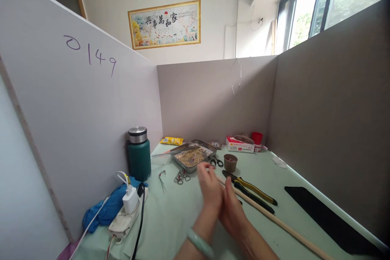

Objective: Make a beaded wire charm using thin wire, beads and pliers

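Observation:
My left hand (210, 183) and my right hand (232, 211) are pressed together, palm side to palm side, over the middle of the table. The left fingers are bent and drawn together at the top. One digit of the right hand points upward; its other fingers are hidden. Anything between the palms is out of sight. A green bangle (199, 243) circles the left wrist. Just past my right hand runs a long pale wooden stick (274, 218), its far end close to the hands. Pliers (252, 191) with yellow and green handles lie beyond the stick, by a brown cup (230, 163).
A metal tray (195, 143) with small beads stands behind the hands, near black-handled scissors (217, 162) and metal rings (182, 176). Leftward are a green flask (139, 158) and power strip (123, 221) with cords. A black flat piece (323, 213) lies right. Partitions enclose the table.

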A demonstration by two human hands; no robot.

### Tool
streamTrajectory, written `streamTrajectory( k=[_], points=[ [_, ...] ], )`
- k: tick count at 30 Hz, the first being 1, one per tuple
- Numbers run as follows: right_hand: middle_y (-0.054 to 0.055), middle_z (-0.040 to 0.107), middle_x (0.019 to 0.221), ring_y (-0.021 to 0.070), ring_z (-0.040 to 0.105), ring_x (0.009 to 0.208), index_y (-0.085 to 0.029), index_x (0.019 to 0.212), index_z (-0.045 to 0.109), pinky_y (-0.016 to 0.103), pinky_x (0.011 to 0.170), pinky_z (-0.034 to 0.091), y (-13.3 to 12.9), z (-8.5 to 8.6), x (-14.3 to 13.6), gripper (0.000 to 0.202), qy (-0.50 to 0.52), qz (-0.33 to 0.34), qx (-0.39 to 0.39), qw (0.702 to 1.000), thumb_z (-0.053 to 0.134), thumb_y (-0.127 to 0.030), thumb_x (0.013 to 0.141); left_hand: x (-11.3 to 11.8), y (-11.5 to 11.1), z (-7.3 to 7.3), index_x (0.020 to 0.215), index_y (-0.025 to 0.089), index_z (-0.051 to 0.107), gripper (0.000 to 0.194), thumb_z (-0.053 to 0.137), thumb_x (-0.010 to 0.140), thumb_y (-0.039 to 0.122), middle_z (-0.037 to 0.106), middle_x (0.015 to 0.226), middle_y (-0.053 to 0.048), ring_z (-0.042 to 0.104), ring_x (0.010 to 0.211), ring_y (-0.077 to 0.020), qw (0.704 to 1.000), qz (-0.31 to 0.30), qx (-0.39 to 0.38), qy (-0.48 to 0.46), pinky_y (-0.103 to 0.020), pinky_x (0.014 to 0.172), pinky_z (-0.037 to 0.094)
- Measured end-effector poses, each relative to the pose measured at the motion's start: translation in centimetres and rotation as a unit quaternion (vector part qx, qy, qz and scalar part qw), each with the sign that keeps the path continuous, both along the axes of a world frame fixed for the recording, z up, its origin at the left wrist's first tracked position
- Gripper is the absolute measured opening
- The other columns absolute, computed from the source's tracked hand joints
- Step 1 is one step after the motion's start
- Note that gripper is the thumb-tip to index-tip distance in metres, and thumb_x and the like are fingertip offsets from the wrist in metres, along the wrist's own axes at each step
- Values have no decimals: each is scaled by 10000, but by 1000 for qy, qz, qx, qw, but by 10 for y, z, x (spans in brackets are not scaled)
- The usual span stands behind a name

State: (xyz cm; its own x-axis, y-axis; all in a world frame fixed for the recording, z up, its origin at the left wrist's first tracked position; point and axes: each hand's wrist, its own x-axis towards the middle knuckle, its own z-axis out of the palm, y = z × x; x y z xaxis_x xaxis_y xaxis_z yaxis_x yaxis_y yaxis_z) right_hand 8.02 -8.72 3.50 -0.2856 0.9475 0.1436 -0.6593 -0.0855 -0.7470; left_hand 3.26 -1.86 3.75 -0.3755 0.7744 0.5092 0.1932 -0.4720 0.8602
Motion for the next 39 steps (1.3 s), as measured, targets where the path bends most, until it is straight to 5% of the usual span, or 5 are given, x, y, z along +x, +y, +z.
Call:
streamTrajectory(
  k=[6, 11, 15, 25, 39],
  points=[
    [80, 488, 1281, 242, 388, 1196, -228, 1252, 467, 411, 978, 287, 1, 7, 27, 557, -275, 0, 152, 949, 337, -564, 827, -25, 10, 4, 717, 189, 541, 40, 570, 705, 214, 573, 821, -32, 522, 853, -165, 977, -106, -106, -153, -274, 768, 397],
    [133, 543, 1182, 311, 445, 1087, -183, 1165, 538, 444, 887, 334, 12, -23, 62, 486, -713, -218, 246, 619, 530, -428, 745, -54, 18, -15, 712, 147, 543, 162, 659, 636, 231, 605, 724, -40, 506, 544, -97, 922, -204, -224, -241, -266, 578, 451],
    [129, 607, 940, 292, 504, 964, -168, 925, 631, 420, 823, 350, 17, -46, 54, 237, -784, -253, 276, 495, 452, -242, 789, -53, 6, -28, 756, 135, 558, 201, 688, 630, 222, 631, 779, -55, 521, 511, -77, 874, -284, -255, -303, -252, 540, 475],
    [77, 619, 828, 207, 569, 746, -169, 872, 615, 295, 579, 414, 26, -17, 60, 386, -240, -84, -77, 964, 492, -512, 745, -52, 4, -30, 740, 115, 563, 151, 681, 654, 155, 639, 719, -53, 619, 631, -122, 843, -314, -247, -361, -265, 638, 517],
    [-17, 542, 606, 134, 472, 574, -157, 830, 605, 234, 538, 340, 25, -36, 42, 264, -413, -131, 94, 896, 506, -385, 743, -45, 1, -34, 719, 95, 621, 263, 746, 551, 254, 656, 707, -77, 632, 662, -172, 912, -263, -180, -259, -308, 643, 519]
  ],
)
